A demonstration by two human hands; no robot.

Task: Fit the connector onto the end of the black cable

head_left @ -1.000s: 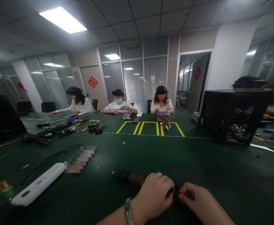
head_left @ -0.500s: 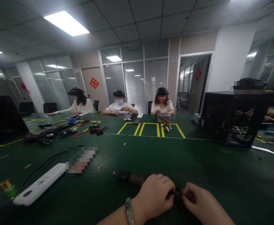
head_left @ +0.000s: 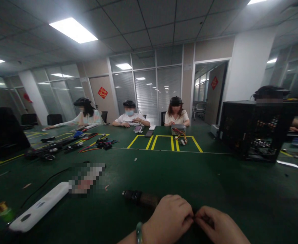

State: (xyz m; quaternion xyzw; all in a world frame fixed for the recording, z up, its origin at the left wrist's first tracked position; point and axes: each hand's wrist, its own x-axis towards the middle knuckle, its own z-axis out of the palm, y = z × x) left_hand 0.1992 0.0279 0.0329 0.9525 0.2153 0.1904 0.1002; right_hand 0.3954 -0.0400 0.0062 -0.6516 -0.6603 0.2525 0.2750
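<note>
My left hand (head_left: 173,217), with a green bangle (head_left: 139,233) at its wrist, is closed, thumb and fingertips pinched together. Close on its right, my right hand (head_left: 217,222) is also closed in a pinch, and the fingertips of both hands almost meet. Whatever they pinch is small, dark and mostly hidden, so I cannot make out its kind. Beyond my left hand lies a dark cylindrical tool (head_left: 149,200) with a ribbed collar and a small metal tip pointing left. The left hand covers its right end.
On the left of the green table (head_left: 164,176) lie a white elongated device (head_left: 40,206) and a gold-capped green bottle (head_left: 5,211). Cables (head_left: 103,144) lie further back. A black computer case (head_left: 250,130) stands at right. Several people sit around, one behind a metal box with wires (head_left: 179,128).
Both hands have shifted slightly down in the view, and their fingertips have come closer together. The dark piece seen between them before is now mostly hidden. The view has tilted a little.
</note>
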